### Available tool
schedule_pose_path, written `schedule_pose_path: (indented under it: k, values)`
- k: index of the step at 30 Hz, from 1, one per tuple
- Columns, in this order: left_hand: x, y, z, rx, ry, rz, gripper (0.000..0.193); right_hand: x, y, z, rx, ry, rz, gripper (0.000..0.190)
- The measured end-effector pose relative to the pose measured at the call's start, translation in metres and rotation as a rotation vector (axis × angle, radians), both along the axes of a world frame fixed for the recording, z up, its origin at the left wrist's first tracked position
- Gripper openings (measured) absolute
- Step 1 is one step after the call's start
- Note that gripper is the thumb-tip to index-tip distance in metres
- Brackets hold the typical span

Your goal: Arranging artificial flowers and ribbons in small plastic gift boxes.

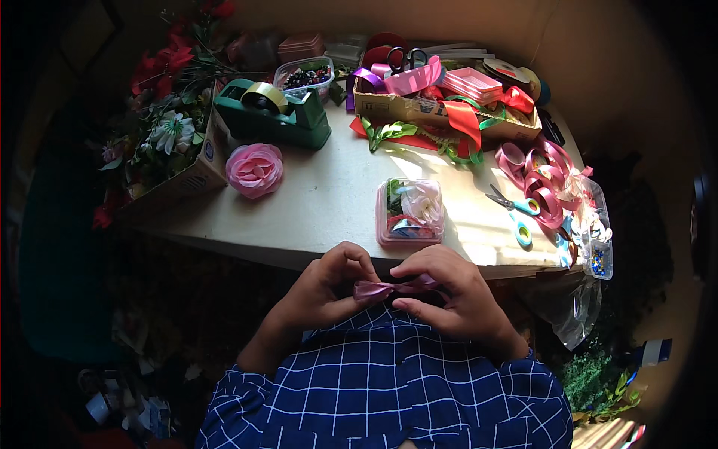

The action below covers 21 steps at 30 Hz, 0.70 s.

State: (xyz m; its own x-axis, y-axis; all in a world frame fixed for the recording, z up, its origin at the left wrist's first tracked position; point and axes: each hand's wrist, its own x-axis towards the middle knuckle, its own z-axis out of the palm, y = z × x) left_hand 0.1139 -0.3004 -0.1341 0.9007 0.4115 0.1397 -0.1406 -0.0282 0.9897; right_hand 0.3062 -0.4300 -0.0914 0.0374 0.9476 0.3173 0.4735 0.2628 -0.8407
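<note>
A mauve satin ribbon bow (373,290) is held in front of my body, just off the table's near edge. My left hand (338,283) pinches its left loop and middle between thumb and fingers. On the other side, my right hand (449,286) curls around the ribbon's right part, which its fingers partly hide. Just beyond my hands stands a pink box with a clear lid (410,212), with a pale fabric flower, green leaves and a red-edged piece showing through it. To its right lie small scissors with turquoise handles (515,210), blades apart.
A pink fabric rose (255,170) lies near a green tape dispenser (273,115). Artificial flowers fill a cardboard box (193,178) at left. Another cardboard box (392,105) holds ribbons and black-handled scissors. Loose pink ribbon (543,179) and a clear compartment box (599,227) sit at right.
</note>
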Motion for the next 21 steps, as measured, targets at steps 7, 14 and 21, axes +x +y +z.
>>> schedule_pose_path:
  k: [7,14,21]
  values:
    - [0.007,-0.015,0.000,-0.276,0.020,0.048,0.054,-0.012,0.007,-0.025,0.067,0.245,-0.026,0.012]
    - [0.013,-0.020,-0.011,-0.274,-0.032,0.129,0.025,-0.005,0.011,-0.032,0.048,0.205,-0.055,0.012]
    - [0.007,-0.016,-0.024,-0.273,-0.087,0.219,0.012,0.003,0.010,-0.027,0.107,0.169,-0.103,0.027]
